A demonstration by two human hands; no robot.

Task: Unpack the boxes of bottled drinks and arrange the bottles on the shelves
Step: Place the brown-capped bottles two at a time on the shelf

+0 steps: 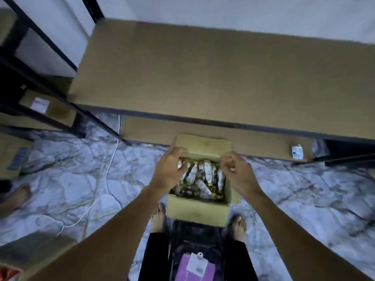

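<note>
An open cardboard box (197, 211) stands on the floor between my bare feet. Inside, several bottles (203, 175) with white labels and dark contents lie jumbled. The box's far flap (203, 144) is folded back toward the low shelf. My left hand (169, 171) hovers over the box's left side, fingers bent down by the flap's left end and over the bottles; whether it grips anything is unclear. Over the right rim, my right hand (237, 171) has loosely curled fingers and holds nothing. A wide brown shelf board (203, 74) spans the view beyond the box.
A lower shelf board (263, 142) carries a small white item (297, 152). Black shelf frames (40, 94) and more cardboard boxes (12, 157) stand at the left. A white cable (107, 179) trails across the marbled floor. Another person's foot (18, 195) shows at far left.
</note>
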